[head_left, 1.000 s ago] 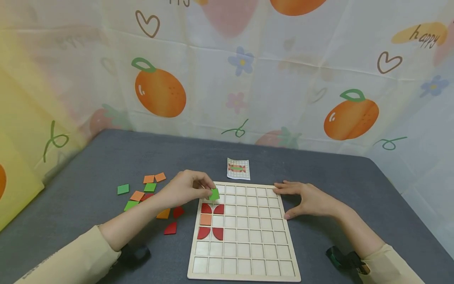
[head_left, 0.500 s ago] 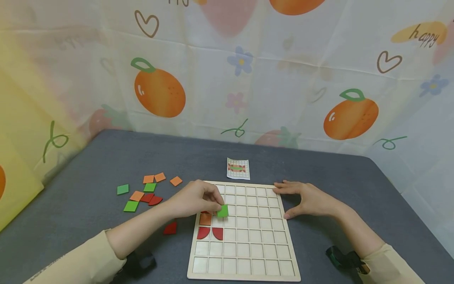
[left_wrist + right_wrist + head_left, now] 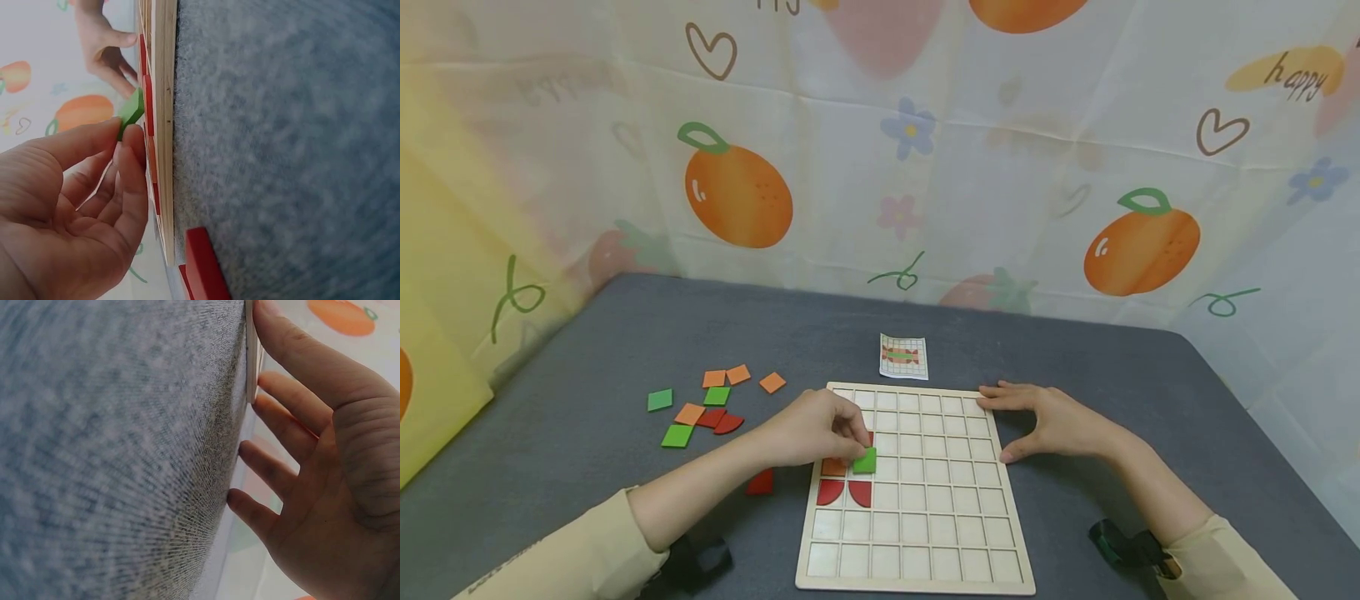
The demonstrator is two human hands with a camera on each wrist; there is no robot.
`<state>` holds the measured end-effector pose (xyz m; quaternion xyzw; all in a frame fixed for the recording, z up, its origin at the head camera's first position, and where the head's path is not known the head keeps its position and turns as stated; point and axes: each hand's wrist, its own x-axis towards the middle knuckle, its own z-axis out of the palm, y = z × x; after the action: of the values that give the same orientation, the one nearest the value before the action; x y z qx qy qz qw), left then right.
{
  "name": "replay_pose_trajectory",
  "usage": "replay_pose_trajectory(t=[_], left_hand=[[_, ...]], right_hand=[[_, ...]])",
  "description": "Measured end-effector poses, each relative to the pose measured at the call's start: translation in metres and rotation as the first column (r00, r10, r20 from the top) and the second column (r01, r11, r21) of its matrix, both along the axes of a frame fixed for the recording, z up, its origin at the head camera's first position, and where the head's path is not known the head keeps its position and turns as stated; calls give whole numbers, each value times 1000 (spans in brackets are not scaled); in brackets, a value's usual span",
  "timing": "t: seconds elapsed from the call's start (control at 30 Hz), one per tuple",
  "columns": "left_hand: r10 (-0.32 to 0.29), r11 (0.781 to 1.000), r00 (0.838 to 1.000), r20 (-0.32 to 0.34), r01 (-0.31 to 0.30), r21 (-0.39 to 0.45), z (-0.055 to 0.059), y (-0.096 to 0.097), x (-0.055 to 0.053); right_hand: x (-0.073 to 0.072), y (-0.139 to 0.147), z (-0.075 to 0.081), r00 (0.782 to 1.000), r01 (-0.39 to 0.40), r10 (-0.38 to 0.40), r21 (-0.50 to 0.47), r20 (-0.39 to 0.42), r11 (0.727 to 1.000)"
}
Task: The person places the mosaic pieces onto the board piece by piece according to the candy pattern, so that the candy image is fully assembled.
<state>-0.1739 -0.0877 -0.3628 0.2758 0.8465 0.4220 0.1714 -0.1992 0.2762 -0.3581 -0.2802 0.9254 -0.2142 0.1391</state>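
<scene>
My left hand [image 3: 817, 429] pinches a green square tile [image 3: 865, 461] between thumb and fingers over the left part of the wooden grid board [image 3: 940, 525]. In the left wrist view the green tile [image 3: 130, 115] is tilted, one edge right at the board's face. Beside it in the grid lie an orange square tile [image 3: 832, 467] and red quarter-round tiles [image 3: 861, 494]; the hand partly hides the upper red ones. My right hand [image 3: 1060, 421] rests at the board's right edge, fingers spread and thumb on the frame, as the right wrist view also shows.
Left of the board lie loose tiles: orange squares [image 3: 772, 382], green squares [image 3: 677, 436] and red pieces [image 3: 728, 424]. One red tile [image 3: 760, 482] is partly behind the left forearm. A small printed pattern card [image 3: 904, 357] lies beyond the board on the dark table [image 3: 1037, 342].
My left hand has carried the green tile from the board's upper left corner down toward the cell right of the orange tile. The right hand has stayed still.
</scene>
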Motion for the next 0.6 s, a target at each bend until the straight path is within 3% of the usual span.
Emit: replay_pose_trajectory(t=[0.17,0.6], left_hand=[[1,1000,999,-42,-1,-19,0,-1,0],[-3,1000,1000,-22,2,-29,0,-2,0]], right_hand=[[0,0,-1,1000,5,-5,2,0,1000],[1,0,0,1000,3,-3,-9,-1,1000]])
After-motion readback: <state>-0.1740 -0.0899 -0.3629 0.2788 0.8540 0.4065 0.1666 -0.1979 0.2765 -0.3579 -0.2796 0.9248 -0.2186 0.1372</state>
